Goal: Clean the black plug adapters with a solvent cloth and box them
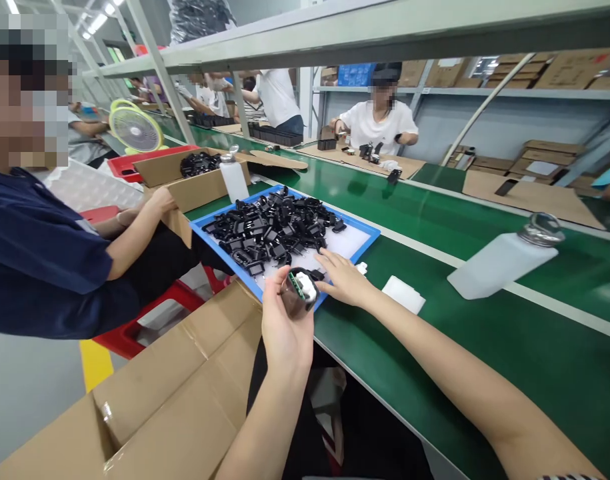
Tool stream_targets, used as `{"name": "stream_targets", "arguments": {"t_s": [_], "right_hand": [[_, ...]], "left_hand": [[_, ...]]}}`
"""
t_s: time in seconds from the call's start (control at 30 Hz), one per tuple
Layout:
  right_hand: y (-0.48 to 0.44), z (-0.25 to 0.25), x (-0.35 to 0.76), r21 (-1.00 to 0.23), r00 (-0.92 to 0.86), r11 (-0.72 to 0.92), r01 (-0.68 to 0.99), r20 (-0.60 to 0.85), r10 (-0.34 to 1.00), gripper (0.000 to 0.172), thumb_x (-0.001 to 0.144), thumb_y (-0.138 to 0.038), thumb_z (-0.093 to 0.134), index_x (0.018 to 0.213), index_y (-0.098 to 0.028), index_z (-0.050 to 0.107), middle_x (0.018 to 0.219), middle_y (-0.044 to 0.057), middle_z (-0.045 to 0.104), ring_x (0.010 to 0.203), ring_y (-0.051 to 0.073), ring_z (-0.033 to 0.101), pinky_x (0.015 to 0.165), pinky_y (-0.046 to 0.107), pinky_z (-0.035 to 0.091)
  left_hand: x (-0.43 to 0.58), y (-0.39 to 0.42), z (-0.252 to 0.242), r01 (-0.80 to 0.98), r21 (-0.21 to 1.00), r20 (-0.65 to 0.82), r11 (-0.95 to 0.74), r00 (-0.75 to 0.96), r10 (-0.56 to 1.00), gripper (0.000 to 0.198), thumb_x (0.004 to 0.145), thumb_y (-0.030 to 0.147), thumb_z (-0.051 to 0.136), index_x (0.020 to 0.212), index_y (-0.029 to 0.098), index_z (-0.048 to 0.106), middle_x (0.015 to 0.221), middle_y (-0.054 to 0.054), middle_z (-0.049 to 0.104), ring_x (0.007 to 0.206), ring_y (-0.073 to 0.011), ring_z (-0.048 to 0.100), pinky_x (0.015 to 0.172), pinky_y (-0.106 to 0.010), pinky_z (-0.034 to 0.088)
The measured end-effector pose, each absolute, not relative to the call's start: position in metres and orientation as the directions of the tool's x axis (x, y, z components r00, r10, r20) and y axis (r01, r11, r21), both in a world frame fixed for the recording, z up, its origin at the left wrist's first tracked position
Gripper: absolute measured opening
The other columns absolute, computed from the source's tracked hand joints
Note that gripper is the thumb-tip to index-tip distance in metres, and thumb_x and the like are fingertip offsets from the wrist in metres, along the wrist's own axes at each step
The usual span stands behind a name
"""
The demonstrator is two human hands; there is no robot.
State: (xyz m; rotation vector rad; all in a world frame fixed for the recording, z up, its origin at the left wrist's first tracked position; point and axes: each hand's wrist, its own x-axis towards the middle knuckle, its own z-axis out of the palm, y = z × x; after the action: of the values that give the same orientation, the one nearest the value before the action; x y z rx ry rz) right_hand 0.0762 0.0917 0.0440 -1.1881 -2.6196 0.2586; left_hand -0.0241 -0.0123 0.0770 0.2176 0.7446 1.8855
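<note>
My left hand [288, 337] is closed around a dark, rounded housing [295, 303], whose open end shows a green circuit board and a white part. Just right of it, my right hand [349, 279] reaches over the near edge of the blue tray [365, 241] with its fingers stretched out and apart. One black piece [315, 274] lies by its fingertips; I cannot tell whether they touch. A heap of black plug adapters with cables [272, 227] fills much of the tray's white bottom.
White pads [403, 294] and a tilted white bottle [502, 263] lie on the green conveyor [435, 360]. Another white bottle [234, 177] stands behind the tray. An open carton [185, 380] is at my left, near a seated person [49, 253]. Other people work across the line.
</note>
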Motion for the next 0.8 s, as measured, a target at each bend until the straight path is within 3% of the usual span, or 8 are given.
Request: {"name": "stream_targets", "arguments": {"t_s": [0.07, 0.13, 0.2, 0.27, 0.4, 0.47, 0.67, 0.8], "right_hand": [[0.092, 0.05, 0.1, -0.239, -0.511, 0.522, 0.819, 0.113, 0.852, 0.049, 0.077, -0.039, 0.037, 0.118, -0.012, 0.031, 0.123, 0.014, 0.032, 0.111, 0.026, 0.029, 0.087, 0.039, 0.029], [0.094, 0.054, 0.132, -0.212, -0.291, 0.279, 0.937, -0.026, 0.956, 0.044, 0.077, -0.038, 0.035, 0.113, -0.012, 0.038, 0.116, 0.015, 0.04, 0.105, 0.029, 0.036, 0.081, 0.04, 0.033], [0.096, 0.054, 0.164, -0.175, -0.112, 0.082, 0.981, -0.167, 0.98, 0.045, 0.071, -0.039, 0.045, 0.106, -0.012, 0.044, 0.109, 0.017, 0.044, 0.1, 0.032, 0.04, 0.074, 0.042, 0.037], [0.097, 0.05, 0.186, -0.18, -0.07, 0.028, 0.983, -0.231, 0.971, 0.044, 0.063, -0.039, 0.053, 0.097, -0.013, 0.048, 0.1, 0.015, 0.049, 0.093, 0.032, 0.044, 0.067, 0.039, 0.039], [0.089, 0.046, 0.191, -0.259, -0.171, 0.116, 0.959, -0.203, 0.964, 0.013, 0.065, -0.029, 0.051, 0.07, -0.017, 0.05, 0.08, 0.006, 0.055, 0.074, 0.019, 0.052, 0.06, 0.027, 0.04], [0.079, 0.046, 0.18, -0.295, -0.207, 0.155, 0.943, -0.155, 0.966, 0.004, 0.068, -0.021, 0.045, 0.069, -0.018, 0.047, 0.081, 0.003, 0.055, 0.072, 0.016, 0.051, 0.06, 0.024, 0.039], [0.037, 0.043, 0.153, -0.639, -0.352, 0.347, 0.686, 0.126, 0.927, 0.024, 0.067, -0.011, 0.039, 0.087, -0.02, 0.049, 0.087, 0.0, 0.057, 0.079, 0.014, 0.052, 0.067, 0.024, 0.04], [0.02, 0.034, 0.151, -0.699, -0.404, 0.436, 0.566, 0.226, 0.886, 0.02, 0.071, -0.015, 0.038, 0.081, -0.021, 0.054, 0.086, 0.002, 0.057, 0.08, 0.015, 0.053, 0.069, 0.027, 0.042]], "left_hand": [[-0.02, -0.013, 0.064, -0.814, 0.56, -0.251, -0.152, -0.342, 0.906, 0.021, 0.065, 0.03, 0.055, 0.084, 0.021, 0.055, 0.083, 0.0, 0.055, 0.071, -0.0094, 0.052, 0.061, -0.021, 0.042], [-0.016, -0.015, 0.048, -0.811, 0.582, -0.242, -0.049, -0.231, 0.943, 0.033, 0.059, 0.018, 0.06, 0.091, 0.022, 0.053, 0.084, 0.0, 0.055, 0.073, -0.0095, 0.053, 0.066, -0.023, 0.042], [-0.009, -0.016, 0.031, -0.772, 0.635, -0.223, 0.016, -0.164, 0.961, 0.047, 0.051, 0.01, 0.064, 0.094, 0.025, 0.052, 0.083, 0.002, 0.055, 0.072, -0.0088, 0.053, 0.067, -0.021, 0.042], [-0.002, -0.016, 0.016, -0.727, 0.685, -0.203, 0.041, -0.136, 0.97, 0.051, 0.044, 0.004, 0.066, 0.089, 0.024, 0.055, 0.081, 0.003, 0.054, 0.07, -0.0078, 0.052, 0.063, -0.018, 0.042], [0.012, -0.013, 0.001, -0.684, 0.725, -0.145, 0.076, -0.044, 0.988, 0.042, 0.039, -0.002, 0.064, 0.074, 0.02, 0.058, 0.075, 0.003, 0.055, 0.07, -0.0089, 0.052, 0.059, -0.017, 0.042], [0.015, -0.012, -0.001, -0.68, 0.728, -0.125, 0.083, -0.013, 0.992, 0.039, 0.039, -0.002, 0.064, 0.071, 0.019, 0.057, 0.074, 0.002, 0.055, 0.07, -0.0091, 0.052, 0.059, -0.017, 0.042], [0.013, -0.012, -0.004, -0.65, 0.756, -0.119, 0.076, -0.022, 0.993, 0.038, 0.04, -0.001, 0.065, 0.071, 0.019, 0.057, 0.076, 0.003, 0.053, 0.07, -0.0079, 0.051, 0.059, -0.016, 0.041], [0.015, -0.013, -0.003, -0.637, 0.766, -0.131, 0.084, -0.027, 0.991, 0.037, 0.043, 0.001, 0.064, 0.073, 0.019, 0.056, 0.076, 0.004, 0.052, 0.068, -0.007, 0.05, 0.059, -0.016, 0.041]]}}
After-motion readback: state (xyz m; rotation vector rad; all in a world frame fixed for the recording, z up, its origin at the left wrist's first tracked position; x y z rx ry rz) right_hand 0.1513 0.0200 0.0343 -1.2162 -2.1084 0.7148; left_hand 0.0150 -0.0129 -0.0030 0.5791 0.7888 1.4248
